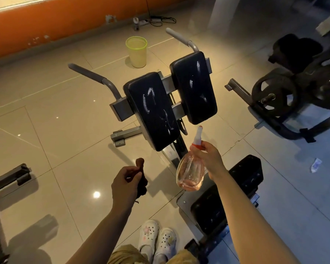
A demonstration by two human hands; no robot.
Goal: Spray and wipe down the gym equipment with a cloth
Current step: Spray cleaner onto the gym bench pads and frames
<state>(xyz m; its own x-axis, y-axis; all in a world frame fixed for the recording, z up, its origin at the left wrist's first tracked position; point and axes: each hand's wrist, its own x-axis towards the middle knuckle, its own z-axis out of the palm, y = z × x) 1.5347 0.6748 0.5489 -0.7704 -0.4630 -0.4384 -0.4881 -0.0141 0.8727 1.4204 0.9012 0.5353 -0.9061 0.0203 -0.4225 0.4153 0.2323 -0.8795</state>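
A gym machine stands in front of me with two black pads, the left pad [152, 109] and the right pad [193, 86], both streaked with white spray marks. Grey handles [95, 77] stick out at the left and at the back. My right hand [210, 159] grips a clear pinkish spray bottle [191, 172] by its neck, the white and red nozzle pointing up toward the pads. My left hand [126, 185] holds a dark brown cloth [141, 178] bunched in its fingers, below and left of the left pad.
A yellow-green bin [137, 52] stands on the tiled floor behind the machine. A rack of black weight plates [276, 96] is at the right. The machine's black foot platform [244, 180] lies below my right arm. Another grey frame [10, 178] sits at the left.
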